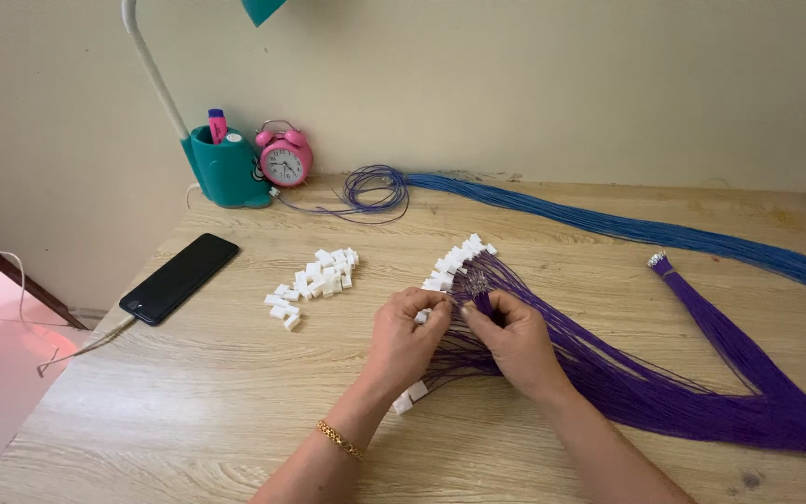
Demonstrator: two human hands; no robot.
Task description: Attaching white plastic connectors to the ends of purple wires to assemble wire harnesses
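Observation:
My left hand [405,338] pinches a small white plastic connector [422,317] at its fingertips. My right hand [513,338] grips a bunch of thin purple wires [646,387] near their metal-tipped ends, right beside the left fingertips. Just beyond both hands lies a row of purple wires fitted with white connectors [459,259]. A loose pile of white connectors [317,280] sits to the left of my left hand. Two more white connectors [409,398] lie under my left wrist.
A black phone [179,277] with a cable lies at the left edge. A teal desk lamp base with pen holder [226,168] and a pink alarm clock [284,157] stand at the back. Blue wires [664,231] and another purple bundle [720,322] run right.

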